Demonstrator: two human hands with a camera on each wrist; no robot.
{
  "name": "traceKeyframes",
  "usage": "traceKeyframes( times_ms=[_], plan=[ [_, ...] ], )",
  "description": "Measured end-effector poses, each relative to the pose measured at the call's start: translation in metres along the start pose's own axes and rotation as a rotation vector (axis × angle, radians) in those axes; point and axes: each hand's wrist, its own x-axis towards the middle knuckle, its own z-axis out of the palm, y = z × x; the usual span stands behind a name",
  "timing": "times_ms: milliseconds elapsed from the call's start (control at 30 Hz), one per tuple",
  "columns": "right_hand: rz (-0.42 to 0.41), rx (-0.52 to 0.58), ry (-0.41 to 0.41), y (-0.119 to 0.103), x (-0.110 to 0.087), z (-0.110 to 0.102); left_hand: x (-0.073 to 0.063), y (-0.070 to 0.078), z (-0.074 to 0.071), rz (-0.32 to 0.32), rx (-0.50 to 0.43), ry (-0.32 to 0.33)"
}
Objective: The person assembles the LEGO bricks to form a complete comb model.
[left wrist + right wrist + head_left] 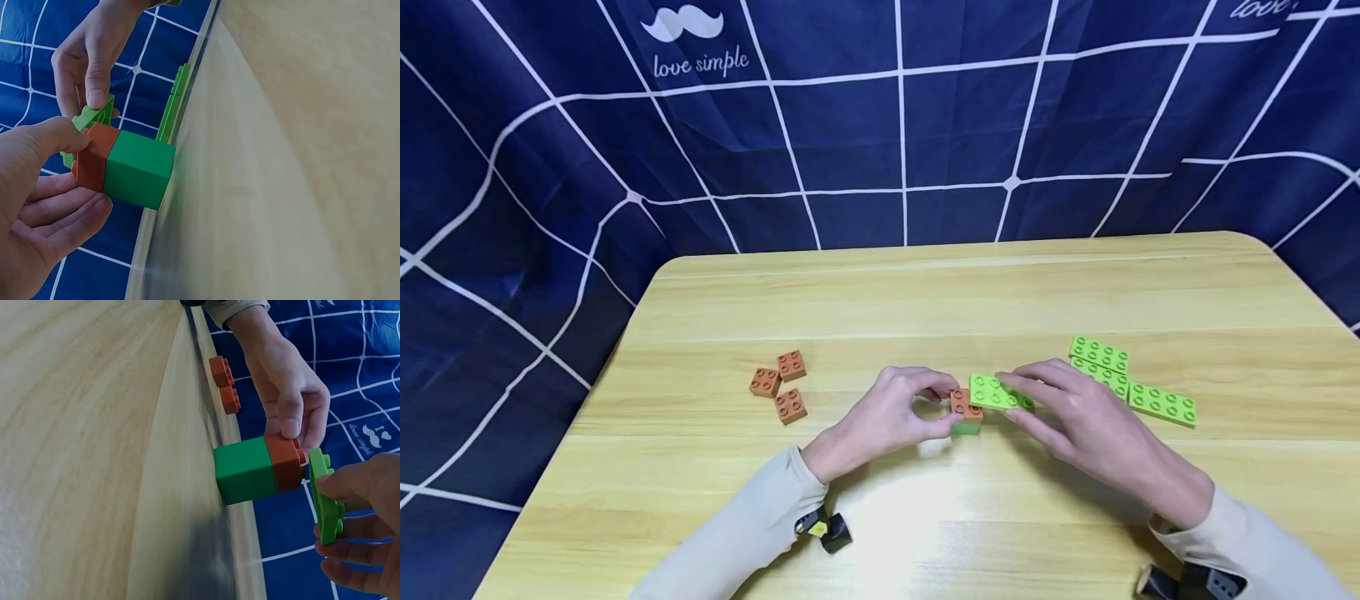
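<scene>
A wood-grained tabletop (880, 308) lay beneath both hands. The right hand (1086, 417) pinched a flat, studded lime plate (983, 392), thumb and fingers nearly closed. Beside it, the left hand (887, 417), slightly wider, gripped a square orange brick (958, 402) atop a smooth, boxy green block (245, 470).

Both hands (887, 412) (1086, 417) close together in pinch grips

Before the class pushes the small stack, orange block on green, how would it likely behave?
The stack would probably stay stiff, as both blocks look like hard, straight-edged plastic. Its flat sides suggest sliding rather than rolling. A push high on the orange block might tip it, since the green block beneath looks no wider.
</scene>
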Motion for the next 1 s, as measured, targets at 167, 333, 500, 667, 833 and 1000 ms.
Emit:
traceKeyframes(
  times_ms=[167, 333, 500, 667, 833, 1000],
  plan=[
    [-0.013, 0.004, 0.007, -0.002, -0.0002, 0.0005, 0.0009, 0.0006, 0.0006, 0.007, -0.004, -0.007],
    [-0.027, 0.01, 0.022, -0.0046, 0.0, 0.001, 0.0008, 0.0017, 0.0005, 0.01, 0.002, -0.021],
    [-0.046, 0.01, 0.034, -0.007, 0.0007, 0.0021, 0.0002, 0.0044, -0.0008, 0.034, 0.02, -0.033],
    [-0.047, 0.0, 0.02, -0.0065, 0.0001, 0.0039, -0.0002, 0.0053, -0.0004, 0.04, 0.03, -0.025],
    [-0.056, -0.005, 0.012, -0.0067, 0.0006, 0.0055, -0.0008, 0.0062, -0.0002, 0.021, 0.016, -0.02],
    [-0.073, 0.002, 0.025, -0.0079, 0.0009, 0.0063, -0.0003, 0.0067, -0.0004, 0.023, 0.018, -0.024]
  ],
)
